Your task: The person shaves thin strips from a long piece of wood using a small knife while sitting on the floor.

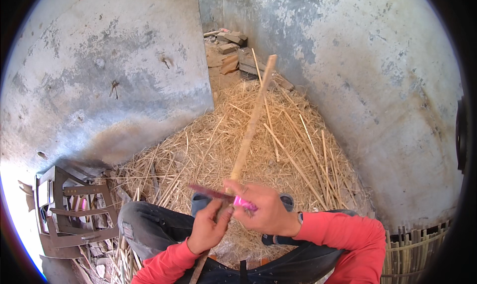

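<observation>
While 2 dark-trousered knees [136, 222] bend on either side, the left hand [211, 228] is clamped on a long pale strip [251, 125] slanting up between them, and the right hand [268, 208] grips a pink-handled knife [211, 191], its blurred blade crossing the strip. At left stands a brown frame [79, 190]; ahead spread heaped, straw-colored shavings [208, 152], then piled bricks [232, 37] near peeling walls [372, 85].

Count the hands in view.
2: the left hand, holding the long pale strip low in the picture; the right hand, gripping the pink-handled knife. None appear hidden.
</observation>
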`<action>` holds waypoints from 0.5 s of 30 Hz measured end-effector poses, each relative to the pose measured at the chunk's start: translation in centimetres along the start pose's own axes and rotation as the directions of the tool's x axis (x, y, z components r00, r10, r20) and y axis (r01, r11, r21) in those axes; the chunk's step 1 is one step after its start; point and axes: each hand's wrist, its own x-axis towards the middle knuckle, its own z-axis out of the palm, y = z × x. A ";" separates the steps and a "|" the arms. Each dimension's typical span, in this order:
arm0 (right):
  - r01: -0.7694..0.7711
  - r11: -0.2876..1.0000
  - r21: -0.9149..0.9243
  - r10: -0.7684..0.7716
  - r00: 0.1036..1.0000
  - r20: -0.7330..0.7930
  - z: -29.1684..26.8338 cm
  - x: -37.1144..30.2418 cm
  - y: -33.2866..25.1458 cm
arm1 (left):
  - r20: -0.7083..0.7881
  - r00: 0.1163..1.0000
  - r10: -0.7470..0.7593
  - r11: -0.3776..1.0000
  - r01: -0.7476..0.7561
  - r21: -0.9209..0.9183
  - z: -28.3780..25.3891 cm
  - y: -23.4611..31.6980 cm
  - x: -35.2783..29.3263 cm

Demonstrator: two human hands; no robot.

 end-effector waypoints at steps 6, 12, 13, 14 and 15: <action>-0.068 0.997 0.018 0.067 0.996 0.062 -1.3 0.6 -1.7 | 0.118 0.978 -0.171 0.829 0.208 -0.520 -1.5 0.6 0.3; -0.090 0.994 0.069 0.101 0.978 -0.183 -1.4 1.3 1.0 | 0.235 0.953 -0.189 0.724 0.297 -0.622 -1.7 2.3 0.3; -0.090 0.994 0.069 0.101 0.979 -0.180 -1.7 1.4 0.8 | 0.248 0.951 -0.185 0.727 0.302 -0.617 -1.8 2.3 0.3; -0.187 0.982 0.025 0.188 0.980 -0.067 -2.3 1.5 0.5 | 0.245 0.952 -0.186 0.725 0.301 -0.619 -1.8 2.2 0.3; -0.276 0.961 -0.030 0.277 0.960 0.042 -2.6 1.6 0.3 | 0.233 0.956 -0.180 0.730 0.289 -0.620 -1.7 2.2 0.2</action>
